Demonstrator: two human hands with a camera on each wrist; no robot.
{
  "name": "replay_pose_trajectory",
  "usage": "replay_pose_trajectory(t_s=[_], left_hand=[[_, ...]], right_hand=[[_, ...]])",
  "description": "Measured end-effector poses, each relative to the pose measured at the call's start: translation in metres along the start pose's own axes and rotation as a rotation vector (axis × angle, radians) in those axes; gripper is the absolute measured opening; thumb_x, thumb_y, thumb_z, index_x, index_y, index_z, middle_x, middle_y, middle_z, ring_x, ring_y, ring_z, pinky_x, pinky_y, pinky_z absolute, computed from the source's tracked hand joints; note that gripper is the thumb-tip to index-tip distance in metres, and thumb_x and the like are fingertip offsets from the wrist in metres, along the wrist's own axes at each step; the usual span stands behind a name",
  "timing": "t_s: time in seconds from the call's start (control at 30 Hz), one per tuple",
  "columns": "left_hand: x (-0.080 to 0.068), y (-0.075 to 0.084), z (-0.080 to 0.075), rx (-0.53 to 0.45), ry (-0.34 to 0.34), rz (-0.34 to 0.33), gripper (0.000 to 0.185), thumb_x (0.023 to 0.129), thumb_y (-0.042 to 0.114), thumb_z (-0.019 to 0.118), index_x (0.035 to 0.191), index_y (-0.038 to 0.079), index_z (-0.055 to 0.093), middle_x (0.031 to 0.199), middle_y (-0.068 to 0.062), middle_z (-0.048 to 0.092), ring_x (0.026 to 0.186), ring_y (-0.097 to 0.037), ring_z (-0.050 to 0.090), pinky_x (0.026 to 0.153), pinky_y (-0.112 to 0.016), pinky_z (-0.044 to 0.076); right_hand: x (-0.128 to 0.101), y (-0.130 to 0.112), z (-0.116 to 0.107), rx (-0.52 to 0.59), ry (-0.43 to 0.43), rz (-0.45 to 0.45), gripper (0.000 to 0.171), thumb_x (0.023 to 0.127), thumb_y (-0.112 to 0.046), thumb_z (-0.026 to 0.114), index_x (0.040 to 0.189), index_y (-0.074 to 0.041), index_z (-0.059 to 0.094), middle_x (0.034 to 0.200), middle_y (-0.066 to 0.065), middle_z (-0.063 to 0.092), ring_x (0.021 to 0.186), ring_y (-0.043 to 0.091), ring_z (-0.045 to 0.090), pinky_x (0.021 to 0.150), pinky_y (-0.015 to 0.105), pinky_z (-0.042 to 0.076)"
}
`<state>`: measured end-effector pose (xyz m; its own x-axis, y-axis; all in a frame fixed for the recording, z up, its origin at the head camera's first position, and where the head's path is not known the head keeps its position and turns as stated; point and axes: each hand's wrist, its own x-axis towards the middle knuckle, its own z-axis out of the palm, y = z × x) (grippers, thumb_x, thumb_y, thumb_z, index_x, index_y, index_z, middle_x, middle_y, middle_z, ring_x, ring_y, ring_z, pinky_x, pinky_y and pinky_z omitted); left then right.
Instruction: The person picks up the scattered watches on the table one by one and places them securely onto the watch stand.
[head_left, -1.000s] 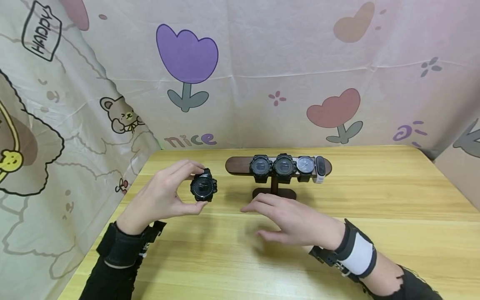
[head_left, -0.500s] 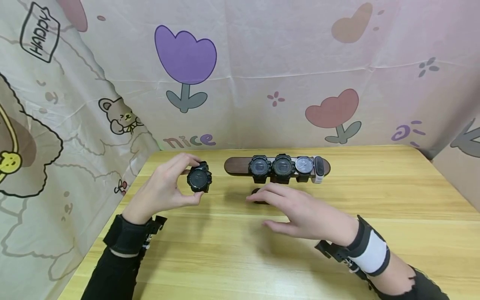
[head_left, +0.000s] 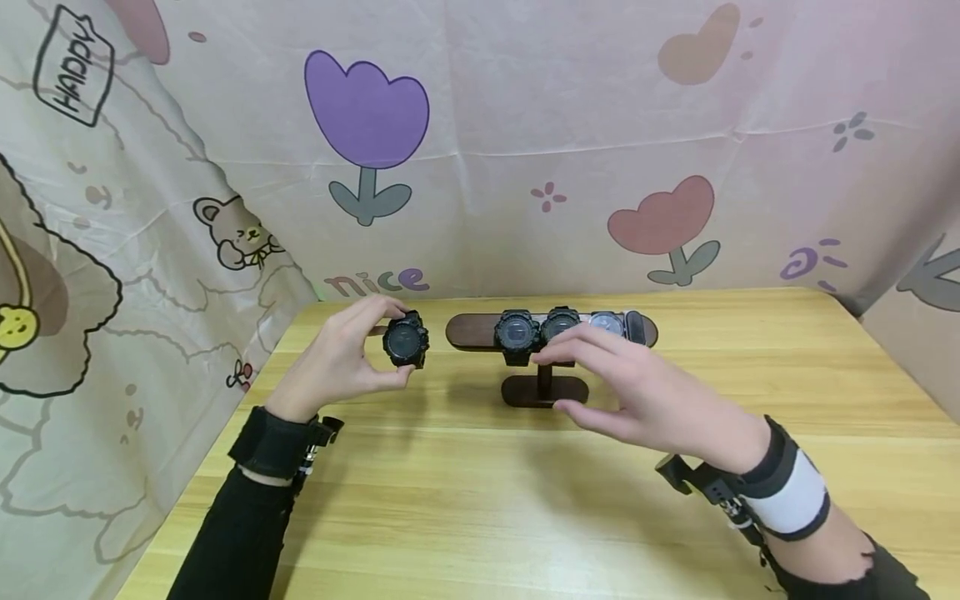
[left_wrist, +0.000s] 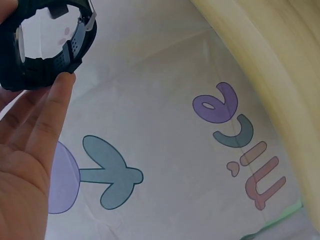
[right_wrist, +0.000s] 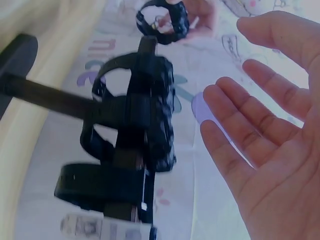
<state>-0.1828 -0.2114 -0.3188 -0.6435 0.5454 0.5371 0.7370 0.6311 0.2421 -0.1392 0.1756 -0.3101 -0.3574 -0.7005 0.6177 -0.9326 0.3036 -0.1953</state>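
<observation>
The left hand (head_left: 337, 367) pinches a chunky black digital watch (head_left: 406, 342) just beside the dark wooden bar stand (head_left: 468, 330). The right hand (head_left: 637, 392) hovers spread before it. Next, I judge: threading the strap onto the bar's free end.

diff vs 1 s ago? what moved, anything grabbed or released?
The left hand carried the black watch up and back toward the stand's left end, still pinching it. The right hand rose from the table to hover open in front of the hung watches. Nothing newly taken or let go. Stand and its watches unchanged.
</observation>
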Motion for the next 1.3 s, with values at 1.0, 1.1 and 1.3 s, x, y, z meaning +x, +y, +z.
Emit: replay_pose_trajectory(t_s=[1.0,1.1,1.3], left_hand=[[0.026,-0.006,0.021,-0.067,-0.021,0.048,0.060,0.072,0.019,0.094,0.123,0.003,0.067,0.123,-0.012,0.070,0.110,-0.026,0.071,0.092,-0.043,0.066],[0.028,-0.006,0.023,-0.073,-0.026,0.054,0.061,0.072,0.019,0.094,0.124,0.003,0.066,0.124,-0.012,0.070,0.109,-0.026,0.071,0.092,-0.044,0.066],[0.033,-0.004,0.027,-0.098,-0.033,0.069,0.060,0.073,0.018,0.093,0.124,0.003,0.066,0.123,-0.012,0.069,0.107,-0.024,0.070,0.091,-0.044,0.066]], right_hand=[[-0.028,0.040,-0.043,-0.134,-0.080,0.465,0.074,0.081,-0.016,0.095,0.146,-0.014,0.060,0.138,0.002,0.064,0.129,0.026,0.065,0.106,0.050,0.053],[-0.030,0.042,-0.045,-0.121,-0.106,0.514,0.073,0.082,-0.018,0.094,0.146,-0.013,0.059,0.140,0.005,0.063,0.132,0.030,0.064,0.109,0.057,0.052],[-0.034,0.048,-0.047,-0.109,-0.132,0.527,0.072,0.084,-0.019,0.093,0.147,-0.012,0.059,0.144,0.009,0.063,0.133,0.035,0.063,0.109,0.063,0.051]])
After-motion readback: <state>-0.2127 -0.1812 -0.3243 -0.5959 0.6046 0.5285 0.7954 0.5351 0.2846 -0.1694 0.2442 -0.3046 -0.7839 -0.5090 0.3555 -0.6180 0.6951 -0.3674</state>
